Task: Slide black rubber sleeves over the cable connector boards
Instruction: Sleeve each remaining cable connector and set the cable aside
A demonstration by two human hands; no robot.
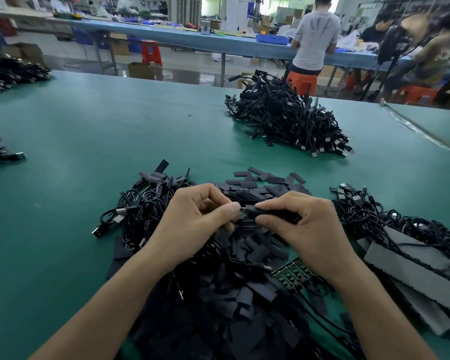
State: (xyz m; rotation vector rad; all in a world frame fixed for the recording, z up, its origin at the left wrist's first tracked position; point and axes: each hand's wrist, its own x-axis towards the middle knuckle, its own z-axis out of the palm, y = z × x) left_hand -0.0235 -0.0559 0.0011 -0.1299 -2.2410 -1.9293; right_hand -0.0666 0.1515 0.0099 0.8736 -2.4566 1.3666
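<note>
Both hands [198, 216] [307, 224] pinch a flat matte sleeve [273, 212], apparently rubber.

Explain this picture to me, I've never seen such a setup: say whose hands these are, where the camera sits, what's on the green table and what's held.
No machine here: a person wears a camera on the head, so the one picture looks down at their own bare hands. The left hand pinches a small green connector board at a cable's end; the right hand pinches a black sleeve, its mouth at the board. Under them on the green table lies a heap of loose sleeves. Tangled cables lie on both sides, a bigger cable pile farther back. A green circuit panel and grey strips lie by the right wrist.
</note>
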